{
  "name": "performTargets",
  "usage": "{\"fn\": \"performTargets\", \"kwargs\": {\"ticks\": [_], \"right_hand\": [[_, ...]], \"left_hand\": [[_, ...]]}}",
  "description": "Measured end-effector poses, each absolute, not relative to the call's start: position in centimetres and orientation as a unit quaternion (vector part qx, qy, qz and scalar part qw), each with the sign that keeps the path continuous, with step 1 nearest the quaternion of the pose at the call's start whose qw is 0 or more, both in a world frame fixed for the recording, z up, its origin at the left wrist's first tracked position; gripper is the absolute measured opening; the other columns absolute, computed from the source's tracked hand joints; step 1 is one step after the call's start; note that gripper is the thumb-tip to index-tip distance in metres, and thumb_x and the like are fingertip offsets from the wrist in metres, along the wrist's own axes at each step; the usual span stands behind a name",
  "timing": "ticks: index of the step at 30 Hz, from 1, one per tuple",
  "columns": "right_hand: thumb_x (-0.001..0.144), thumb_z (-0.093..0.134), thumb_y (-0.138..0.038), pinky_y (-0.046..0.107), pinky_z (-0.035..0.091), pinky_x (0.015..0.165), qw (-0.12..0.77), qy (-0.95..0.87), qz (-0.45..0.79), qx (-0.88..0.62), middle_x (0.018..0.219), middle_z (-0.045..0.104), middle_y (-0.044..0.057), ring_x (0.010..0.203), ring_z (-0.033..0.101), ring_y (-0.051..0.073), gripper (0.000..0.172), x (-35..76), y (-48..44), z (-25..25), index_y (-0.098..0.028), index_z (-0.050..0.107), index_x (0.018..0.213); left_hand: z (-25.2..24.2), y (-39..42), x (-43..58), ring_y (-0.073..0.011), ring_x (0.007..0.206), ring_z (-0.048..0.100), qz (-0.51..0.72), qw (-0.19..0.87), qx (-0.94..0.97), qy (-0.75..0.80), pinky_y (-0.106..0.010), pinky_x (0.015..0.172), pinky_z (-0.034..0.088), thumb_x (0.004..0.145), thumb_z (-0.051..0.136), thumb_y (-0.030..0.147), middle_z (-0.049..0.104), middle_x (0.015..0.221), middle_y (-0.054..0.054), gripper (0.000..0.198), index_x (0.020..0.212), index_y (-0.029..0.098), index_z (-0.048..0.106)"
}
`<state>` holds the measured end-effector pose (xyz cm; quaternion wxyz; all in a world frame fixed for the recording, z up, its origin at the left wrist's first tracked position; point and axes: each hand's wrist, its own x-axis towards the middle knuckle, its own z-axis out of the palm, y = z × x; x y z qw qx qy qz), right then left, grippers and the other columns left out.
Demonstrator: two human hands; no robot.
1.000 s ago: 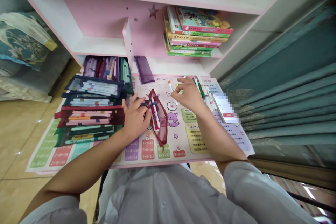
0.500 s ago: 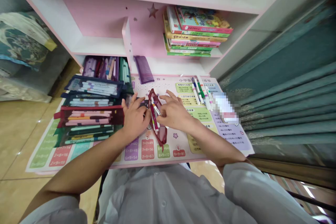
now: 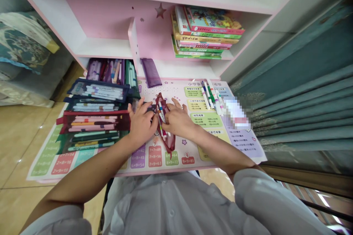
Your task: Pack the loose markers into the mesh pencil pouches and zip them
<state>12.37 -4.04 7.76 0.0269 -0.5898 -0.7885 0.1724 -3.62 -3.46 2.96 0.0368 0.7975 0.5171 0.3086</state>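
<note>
Your L hand sits half-open against red mesh pouch L edge, steadying it; R hand curls over pouch mouth, grip on markers inside can't tell; keep pouch flat, loose pens R of it.

The person is wearing a pale grey button-front shirt with a small round button; its loose sleeves are ending near the elbows, leaving the left hand and right hand uncovered.

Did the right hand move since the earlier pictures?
Yes, the right hand moved left over the desk mat, away from the loose markers, to the red mesh pouch.
</note>
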Motion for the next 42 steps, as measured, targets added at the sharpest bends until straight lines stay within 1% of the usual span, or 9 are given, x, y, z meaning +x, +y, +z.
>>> {"fn": "performTargets", "kwargs": {"ticks": [7, 11, 13, 17, 20, 23, 29, 34, 42], "right_hand": [[0.078, 0.061, -0.033, 0.069, 0.022, 0.11, 0.087, -0.777, 0.192, -0.594, 0.143, 0.051, 0.013, 0.147, 0.023, 0.039, 0.02, 13.2, -3.7, 8.3, -0.018, 0.068, 0.067], [0.078, 0.062, -0.034, 0.069, 0.024, 0.111, 0.175, -0.73, 0.142, -0.645, 0.143, 0.052, 0.011, 0.145, 0.026, 0.037, 0.018, 16.1, -1.5, 8.9, -0.019, 0.07, 0.071], [0.079, 0.061, -0.033, 0.07, 0.025, 0.109, 0.183, -0.681, 0.092, -0.703, 0.144, 0.051, 0.011, 0.145, 0.025, 0.039, 0.018, 18.3, 0.2, 9.0, -0.019, 0.071, 0.077], [0.08, 0.059, -0.028, 0.071, 0.026, 0.107, 0.083, -0.575, 0.069, -0.811, 0.149, 0.042, 0.015, 0.146, 0.02, 0.043, 0.027, 23.1, 3.3, 8.4, -0.017, 0.072, 0.1], [0.082, 0.057, -0.033, 0.071, 0.028, 0.105, 0.015, -0.521, 0.049, -0.852, 0.149, 0.04, 0.021, 0.144, 0.019, 0.046, 0.045, 26.0, 4.6, 7.4, -0.012, 0.064, 0.121], [0.084, 0.056, -0.04, 0.072, 0.027, 0.105, -0.027, -0.489, 0.025, -0.872, 0.152, 0.034, 0.024, 0.144, 0.015, 0.047, 0.057, 28.0, 5.4, 6.1, -0.009, 0.056, 0.132], [0.083, 0.055, -0.042, 0.074, 0.024, 0.104, -0.079, -0.482, 0.058, -0.871, 0.155, 0.031, 0.023, 0.145, 0.014, 0.047, 0.059, 28.9, 6.7, 3.9, -0.01, 0.056, 0.133], [0.083, 0.053, -0.04, 0.075, 0.02, 0.105, -0.074, -0.492, 0.053, -0.866, 0.156, 0.029, 0.025, 0.146, 0.01, 0.048, 0.06, 28.4, 6.7, 3.2, -0.007, 0.055, 0.133], [0.081, 0.056, -0.038, 0.071, 0.022, 0.107, -0.071, -0.514, 0.053, -0.853, 0.155, 0.031, 0.024, 0.147, 0.008, 0.045, 0.059, 27.0, 6.3, 3.8, -0.006, 0.057, 0.131]], "left_hand": [[2.8, -3.5, -3.7, -0.0339, 0.137, 0.044, 0.304, 0.031, 0.801, 0.515, -0.066, 0.113, 0.015, 0.09, 0.052, 0.024, 0.067, 0.124, -0.009, 0.027, 0.066, 0.019, 0.064], [2.9, -3.5, -3.7, -0.0335, 0.137, 0.044, 0.307, 0.029, 0.8, 0.514, -0.066, 0.113, 0.015, 0.091, 0.052, 0.026, 0.068, 0.123, -0.008, 0.029, 0.065, 0.019, 0.064], [2.8, -3.4, -3.7, -0.034, 0.137, 0.044, 0.309, 0.029, 0.799, 0.515, -0.066, 0.114, 0.015, 0.091, 0.052, 0.026, 0.068, 0.122, -0.007, 0.03, 0.064, 0.019, 0.064], [2.8, -3.4, -3.8, -0.0347, 0.136, 0.045, 0.307, 0.035, 0.8, 0.514, -0.068, 0.113, 0.016, 0.09, 0.052, 0.026, 0.068, 0.122, -0.008, 0.03, 0.064, 0.019, 0.064], [2.9, -3.4, -3.8, -0.0347, 0.136, 0.045, 0.308, 0.033, 0.801, 0.513, -0.068, 0.111, 0.018, 0.09, 0.052, 0.025, 0.068, 0.122, -0.008, 0.029, 0.064, 0.019, 0.063], [2.9, -3.5, -3.7, -0.0344, 0.136, 0.045, 0.31, 0.031, 0.801, 0.512, -0.069, 0.111, 0.018, 0.091, 0.052, 0.026, 0.068, 0.121, -0.008, 0.03, 0.064, 0.019, 0.062], [2.8, -3.5, -3.7, -0.0334, 0.137, 0.044, 0.308, 0.033, 0.801, 0.512, -0.067, 0.113, 0.016, 0.091, 0.051, 0.026, 0.068, 0.122, -0.008, 0.03, 0.064, 0.019, 0.063], [3.0, -3.5, -3.7, -0.0343, 0.136, 0.045, 0.307, 0.039, 0.8, 0.513, -0.067, 0.114, 0.015, 0.091, 0.051, 0.027, 0.068, 0.121, -0.008, 0.031, 0.065, 0.02, 0.065], [2.9, -3.4, -3.8, -0.0344, 0.137, 0.044, 0.305, 0.043, 0.801, 0.513, -0.067, 0.113, 0.014, 0.091, 0.051, 0.026, 0.068, 0.123, -0.009, 0.03, 0.064, 0.019, 0.064]]}}
